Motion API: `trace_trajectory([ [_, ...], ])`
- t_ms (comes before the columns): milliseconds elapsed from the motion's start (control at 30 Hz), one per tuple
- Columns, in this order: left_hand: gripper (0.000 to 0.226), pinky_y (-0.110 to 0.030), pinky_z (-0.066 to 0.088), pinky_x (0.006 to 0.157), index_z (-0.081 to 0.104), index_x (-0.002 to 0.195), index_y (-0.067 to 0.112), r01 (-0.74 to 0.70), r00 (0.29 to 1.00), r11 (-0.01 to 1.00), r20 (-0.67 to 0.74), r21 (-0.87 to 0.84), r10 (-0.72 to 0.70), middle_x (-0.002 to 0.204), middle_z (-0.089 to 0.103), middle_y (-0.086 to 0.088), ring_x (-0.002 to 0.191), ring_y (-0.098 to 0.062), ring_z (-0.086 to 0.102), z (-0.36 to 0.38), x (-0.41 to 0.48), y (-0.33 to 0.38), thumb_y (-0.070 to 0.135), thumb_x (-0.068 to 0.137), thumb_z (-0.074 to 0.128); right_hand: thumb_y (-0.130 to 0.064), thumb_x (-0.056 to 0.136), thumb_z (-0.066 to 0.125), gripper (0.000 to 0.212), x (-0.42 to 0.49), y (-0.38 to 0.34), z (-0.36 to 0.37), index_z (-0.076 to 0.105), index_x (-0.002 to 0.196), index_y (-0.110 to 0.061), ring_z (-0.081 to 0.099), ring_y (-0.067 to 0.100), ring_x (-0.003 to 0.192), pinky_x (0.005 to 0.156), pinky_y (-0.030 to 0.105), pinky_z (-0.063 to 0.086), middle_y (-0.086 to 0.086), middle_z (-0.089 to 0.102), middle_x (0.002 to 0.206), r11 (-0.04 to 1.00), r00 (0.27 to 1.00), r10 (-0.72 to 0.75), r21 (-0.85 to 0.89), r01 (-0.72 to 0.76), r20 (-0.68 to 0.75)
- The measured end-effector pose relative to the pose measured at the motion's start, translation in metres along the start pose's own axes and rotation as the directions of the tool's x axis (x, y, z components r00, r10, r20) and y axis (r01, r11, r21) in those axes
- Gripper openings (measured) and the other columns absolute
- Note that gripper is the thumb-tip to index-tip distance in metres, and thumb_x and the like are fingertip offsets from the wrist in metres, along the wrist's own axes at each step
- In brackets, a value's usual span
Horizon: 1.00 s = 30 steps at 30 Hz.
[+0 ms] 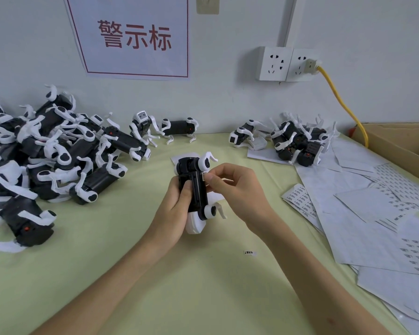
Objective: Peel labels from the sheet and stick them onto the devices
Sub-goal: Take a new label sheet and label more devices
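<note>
Flanking device [198, 189]: robot heaps [58, 151]; label sheets [363, 213]

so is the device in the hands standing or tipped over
Tipped, not standing: the left hand grips the device with its white legs sticking out sideways, while the right hand pinches a label against it.

At the centre of the frame, a black-and-white dog-shaped device [196, 189] is gripped by the left hand [177, 210] above a pale green table [155, 274], while a small label [205, 176] is pinched against its side by the right hand [231, 187]. A heap of like devices [46, 160] is seen at the left, a smaller cluster [292, 141] at the upper right, and label sheets [373, 213] are spread along the right edge.
</note>
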<state>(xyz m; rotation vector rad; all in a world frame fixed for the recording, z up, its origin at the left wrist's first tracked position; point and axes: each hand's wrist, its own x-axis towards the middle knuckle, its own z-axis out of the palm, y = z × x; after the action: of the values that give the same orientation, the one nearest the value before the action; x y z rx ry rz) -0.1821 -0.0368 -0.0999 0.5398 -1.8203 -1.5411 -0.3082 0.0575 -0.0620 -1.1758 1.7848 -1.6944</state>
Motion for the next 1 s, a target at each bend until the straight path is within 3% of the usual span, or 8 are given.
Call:
trace_trajectory([
  [133, 0.025, -0.005, 0.043, 0.079, 0.056, 0.119, 0.022, -0.007, 1.0, 1.0, 0.004, 0.015, 0.007, 0.106, 0.066, 0.007, 0.094, 0.011, 0.061, 0.0007, 0.0001, 0.0007, 0.029, 0.11, 0.034, -0.018, 0.096, 0.07, 0.015, -0.0007, 0.0004, 0.0025, 0.072, 0.082, -0.013, 0.073, 0.012, 0.076, 0.081, 0.037, 0.058, -0.003, 0.074, 0.077, 1.0, 0.999, 0.017, -0.013, -0.017, -0.03],
  [233, 0.023, -0.005, 0.043, 0.079, 0.055, 0.118, 0.024, -0.01, 1.0, 1.0, 0.002, 0.022, 0.01, 0.105, 0.066, 0.009, 0.094, 0.011, 0.061, 0.0007, -0.0003, 0.0006, 0.028, 0.11, 0.034, -0.017, 0.096, 0.07, 0.015, -0.0013, -0.0002, 0.003, 0.072, 0.082, -0.011, 0.072, 0.012, 0.074, 0.084, 0.044, 0.058, -0.003, 0.073, 0.075, 1.0, 0.999, 0.026, -0.013, -0.027, -0.039],
  [367, 0.022, -0.007, 0.043, 0.081, 0.054, 0.118, 0.025, -0.025, 1.0, 0.999, -0.003, 0.038, 0.025, 0.098, 0.068, 0.02, 0.096, 0.01, 0.062, 0.0008, -0.0005, 0.0005, 0.028, 0.11, 0.034, -0.017, 0.095, 0.07, 0.015, -0.0011, -0.0003, 0.0022, 0.072, 0.082, -0.011, 0.072, 0.016, 0.075, 0.08, 0.041, 0.06, 0.001, 0.073, 0.074, 0.999, 0.999, 0.032, -0.017, -0.033, -0.04],
  [533, 0.02, -0.005, 0.043, 0.078, 0.052, 0.116, 0.022, -0.055, 0.998, 0.997, -0.001, 0.057, 0.055, 0.09, 0.067, 0.032, 0.092, 0.013, 0.061, 0.0018, -0.0005, 0.0023, 0.023, 0.111, 0.033, -0.016, 0.096, 0.07, 0.015, -0.0019, -0.0001, 0.0032, 0.071, 0.083, -0.009, 0.073, 0.015, 0.075, 0.068, 0.027, 0.059, 0.006, 0.073, 0.078, 0.998, 0.997, 0.061, 0.028, -0.06, -0.036],
  [833, 0.017, -0.006, 0.042, 0.075, 0.051, 0.109, 0.022, -0.063, 0.998, 0.994, -0.015, 0.084, 0.065, 0.09, 0.064, 0.019, 0.084, 0.013, 0.059, 0.0029, -0.0026, 0.0052, 0.021, 0.111, 0.035, -0.015, 0.096, 0.07, 0.015, -0.0023, 0.0003, 0.0044, 0.071, 0.082, -0.009, 0.07, 0.013, 0.072, 0.071, 0.025, 0.059, 0.004, 0.071, 0.075, 0.996, 0.996, 0.077, 0.04, -0.075, -0.045],
  [1000, 0.016, -0.007, 0.041, 0.074, 0.051, 0.108, 0.023, -0.065, 0.998, 0.992, -0.012, 0.105, 0.066, 0.093, 0.06, 0.012, 0.083, 0.01, 0.058, 0.0024, -0.0032, 0.0057, 0.022, 0.111, 0.035, -0.015, 0.095, 0.071, 0.015, -0.0024, 0.0005, 0.0036, 0.071, 0.082, -0.006, 0.069, 0.014, 0.072, 0.077, 0.032, 0.062, 0.004, 0.071, 0.075, 0.996, 0.996, 0.076, 0.044, -0.074, -0.044],
])
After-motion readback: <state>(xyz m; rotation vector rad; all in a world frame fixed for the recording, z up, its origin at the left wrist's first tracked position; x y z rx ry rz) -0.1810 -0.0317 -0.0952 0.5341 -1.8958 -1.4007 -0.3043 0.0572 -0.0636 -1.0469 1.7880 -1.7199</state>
